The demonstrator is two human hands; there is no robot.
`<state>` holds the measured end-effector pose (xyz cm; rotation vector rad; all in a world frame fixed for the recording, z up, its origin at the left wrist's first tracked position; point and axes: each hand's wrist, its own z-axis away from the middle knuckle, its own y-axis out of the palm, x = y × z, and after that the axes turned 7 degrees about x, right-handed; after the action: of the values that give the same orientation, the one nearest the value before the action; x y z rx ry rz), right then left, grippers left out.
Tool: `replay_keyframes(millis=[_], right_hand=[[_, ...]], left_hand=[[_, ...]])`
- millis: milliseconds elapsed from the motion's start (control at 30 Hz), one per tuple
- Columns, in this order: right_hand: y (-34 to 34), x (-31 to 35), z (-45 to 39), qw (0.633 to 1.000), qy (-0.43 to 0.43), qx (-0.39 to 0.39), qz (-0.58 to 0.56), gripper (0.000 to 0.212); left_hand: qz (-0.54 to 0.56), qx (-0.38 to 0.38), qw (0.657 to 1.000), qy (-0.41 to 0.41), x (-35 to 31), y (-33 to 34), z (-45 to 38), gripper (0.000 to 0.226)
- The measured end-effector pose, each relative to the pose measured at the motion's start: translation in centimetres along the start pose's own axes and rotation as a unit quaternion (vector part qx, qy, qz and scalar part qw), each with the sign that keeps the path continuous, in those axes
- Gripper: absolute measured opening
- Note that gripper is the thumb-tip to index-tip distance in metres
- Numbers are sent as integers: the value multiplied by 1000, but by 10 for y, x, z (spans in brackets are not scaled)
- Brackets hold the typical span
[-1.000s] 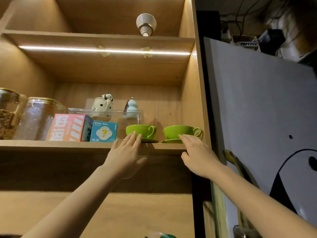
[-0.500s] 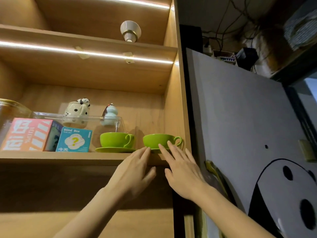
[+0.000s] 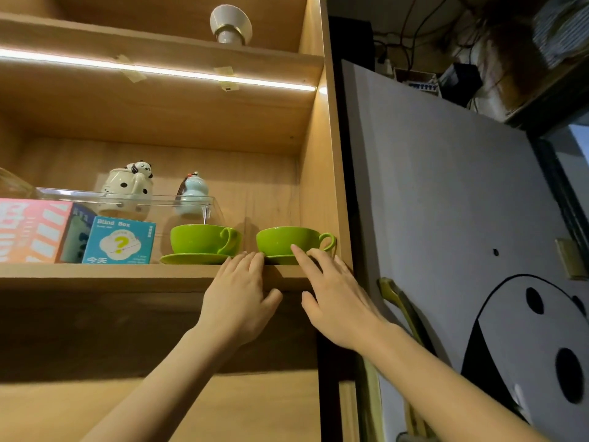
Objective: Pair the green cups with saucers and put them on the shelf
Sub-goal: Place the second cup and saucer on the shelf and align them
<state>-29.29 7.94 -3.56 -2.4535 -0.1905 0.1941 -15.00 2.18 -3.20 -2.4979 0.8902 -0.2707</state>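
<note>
Green glazed ware, two sets, both standing on the wooden shelf (image 3: 111, 275) near its front edge: left cup (image 3: 204, 239) sitting upright on the left saucer (image 3: 191, 258), handle turning toward 3 o'clock; right cup (image 3: 287, 240) sitting on the right saucer (image 3: 280, 260), which is mostly hidden behind fingers, handle also toward 3 o'clock and lying just beside the cabinet side panel (image 3: 325, 186).

Left hand (image 3: 239, 301): reaching up from 7 o'clock, palm facing the shelf edge, fingers straight and close together, tips lying at the lip between the two saucers, thumb spreading out toward 3 o'clock; gripping nothing.

Right hand (image 3: 334, 298): reaching up from 5 o'clock, fingers straight and slightly fanned, index tip overlapping the right cup's lower wall; true contact cannot be told. Thumb hanging below the shelf edge.

Room: a narrow gap showing between the two cups; right set crowding the side panel; at 9 o'clock of the left saucer a blue box (image 3: 119, 240) standing just beside it, then a pink box (image 3: 32, 231); behind, a clear container (image 3: 134, 205) and two figurines
</note>
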Motion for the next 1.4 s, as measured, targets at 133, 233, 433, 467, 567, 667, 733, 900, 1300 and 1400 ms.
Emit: replay_keyframes(millis=[133,233,433,467,567,667,733,900,1300,1400], right_hand=[[4,-5,-2,999,14,11,-32,64],[2,-4,-1,999,8,15,-35,63],[-2,-6,0,1000,0,19,-7,63],[-1,-7,0,1000,1,20,-1,64],[0,-8,-3,999,7,25,22,65],[2,-8,-4,999,15,26,21,66],[2,-7,-3,999,20,26,18,66],[6,-5,-3,999,27,18,28,66],[14,56,-7,990,-66,-127,4,50],[25,85,-15,989,-107,-95,44,54]], left_hand=[[54,-11,998,9,0,-4,3,61],[79,-7,997,16,2,-6,3,60],[109,-9,993,42,11,0,3,69],[121,-13,991,49,12,1,3,68],[145,-25,986,75,16,3,4,72],[156,-31,983,88,18,3,4,83],[149,-32,984,93,20,4,4,84],[125,-28,986,110,25,9,3,81],[175,-202,960,-79,76,-48,36,31],[82,-87,989,-91,102,-45,39,56]])
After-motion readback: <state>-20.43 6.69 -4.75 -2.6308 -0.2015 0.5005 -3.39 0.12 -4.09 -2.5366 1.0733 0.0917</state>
